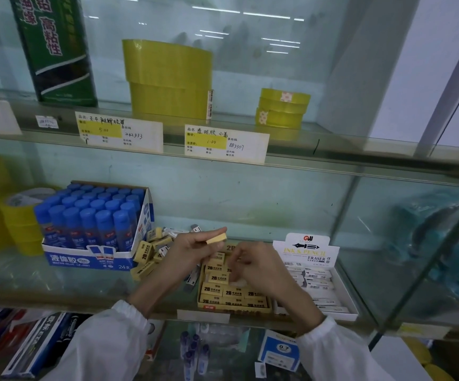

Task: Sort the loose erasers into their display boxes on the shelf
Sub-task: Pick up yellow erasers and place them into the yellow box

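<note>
Beside the blue-and-white carton of glue bottles (93,229) on the glass shelf (112,287), leave the heap of loose yellow sleeved erasers (149,254) alone. Note the small yellow block eraser (217,239) pinched in the left hand (189,250), lifted clear. Turn it label-up, then lay it flat in a gap of the yellow cardboard display box (209,307). Cannot tell the grasp of the curled right hand (255,268) there.

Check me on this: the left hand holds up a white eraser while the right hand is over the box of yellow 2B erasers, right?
Not quite: the head view shows the eraser in the left hand is yellow, not white. The right hand is indeed over the box of yellow 2B erasers.
</note>
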### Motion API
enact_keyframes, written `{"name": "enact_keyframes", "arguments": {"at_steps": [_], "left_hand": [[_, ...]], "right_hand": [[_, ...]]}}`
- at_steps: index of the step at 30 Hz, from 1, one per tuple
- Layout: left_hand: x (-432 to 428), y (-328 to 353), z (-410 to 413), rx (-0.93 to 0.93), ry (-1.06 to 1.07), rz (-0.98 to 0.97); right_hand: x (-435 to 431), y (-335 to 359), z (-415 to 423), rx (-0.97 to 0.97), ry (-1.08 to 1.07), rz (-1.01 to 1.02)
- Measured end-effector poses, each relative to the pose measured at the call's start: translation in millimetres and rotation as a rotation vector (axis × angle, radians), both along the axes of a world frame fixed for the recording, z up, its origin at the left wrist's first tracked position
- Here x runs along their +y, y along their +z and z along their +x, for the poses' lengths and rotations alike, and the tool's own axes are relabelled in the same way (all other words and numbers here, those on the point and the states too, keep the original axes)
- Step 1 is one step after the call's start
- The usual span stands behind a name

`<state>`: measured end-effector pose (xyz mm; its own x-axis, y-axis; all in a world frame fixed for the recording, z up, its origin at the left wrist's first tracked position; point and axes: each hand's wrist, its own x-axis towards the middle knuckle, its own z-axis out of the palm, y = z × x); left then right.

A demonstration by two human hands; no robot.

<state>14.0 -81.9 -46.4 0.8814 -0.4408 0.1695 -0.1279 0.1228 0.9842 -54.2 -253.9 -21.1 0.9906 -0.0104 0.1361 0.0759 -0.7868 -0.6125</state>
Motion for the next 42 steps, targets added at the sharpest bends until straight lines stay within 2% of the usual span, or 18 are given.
{"name": "enact_keyframes", "arguments": {"at_steps": [3, 7, 11, 14, 19, 23, 26, 30, 33, 42], "left_hand": [[2, -1, 1, -0.005, -0.024, 0.024], [1, -1, 3, 0.008, -0.035, 0.047], [4, -4, 4, -0.063, -0.043, 0.082], [3, -5, 8, -0.080, -0.047, 0.079], [1, -7, 9, -0.142, -0.051, 0.122], [-2, -11, 4, -0.250, -0.075, 0.197], [-2, -15, 4, -0.314, -0.098, 0.279], [0, -16, 9, -0.268, -0.112, 0.285], [0, -17, 10, -0.265, -0.119, 0.298], [2, -18, 13, -0.260, -0.159, 0.353]], "right_hand": [[-10, 4, -2, 0.100, 0.024, 0.186], [-6, 2, -3, 0.156, 0.057, 0.212], [-4, 2, -3, 0.148, 0.065, 0.258], [-9, 6, -2, 0.071, -0.022, 0.284], [-13, 11, 2, 0.019, -0.076, 0.436], [-15, 9, 2, -0.009, -0.071, 0.405], [-19, 9, 1, -0.012, -0.101, 0.283], [-24, 10, 0, 0.035, -0.085, 0.148], [-20, 7, 0, 0.085, -0.033, 0.111], [-19, 8, 1, 0.075, 0.013, 0.018]]}}
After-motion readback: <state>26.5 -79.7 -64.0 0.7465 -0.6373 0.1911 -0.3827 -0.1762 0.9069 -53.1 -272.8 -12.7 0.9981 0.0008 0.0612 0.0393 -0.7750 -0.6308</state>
